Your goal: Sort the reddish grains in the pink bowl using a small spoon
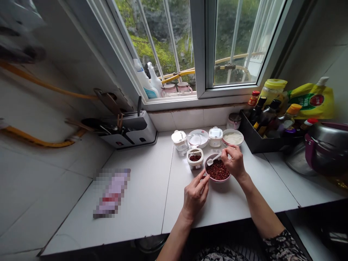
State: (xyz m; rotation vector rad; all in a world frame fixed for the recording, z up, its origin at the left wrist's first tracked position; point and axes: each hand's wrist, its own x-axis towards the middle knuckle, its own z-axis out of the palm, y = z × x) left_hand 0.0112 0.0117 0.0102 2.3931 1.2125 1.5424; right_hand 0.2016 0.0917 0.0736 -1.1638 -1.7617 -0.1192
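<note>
A small white spoon [213,159] is pinched in my right hand [233,161], its scoop end over the bowl. The pink-rimmed bowl [216,180] is filled with dark red dried grains, perhaps peppercorns [219,169]. With its fingertips on the near left rim, my left hand [196,192] grips the bowl. Just left of it stands a small clear container [195,165] with its white lid raised and similar red grains inside. Behind are two white-lidded containers [179,140] [215,137], a white bowl [201,135] and a bowl of white powder or grains [233,137].
A black box of sauce bottles [255,141] and a metal pot [323,148] stand at the right. At the left back is a grey knife and utensil holder [138,127]. A blurred purple packet [112,194] lies on the white counter [146,203]. Spray bottles [153,78] stand by the window.
</note>
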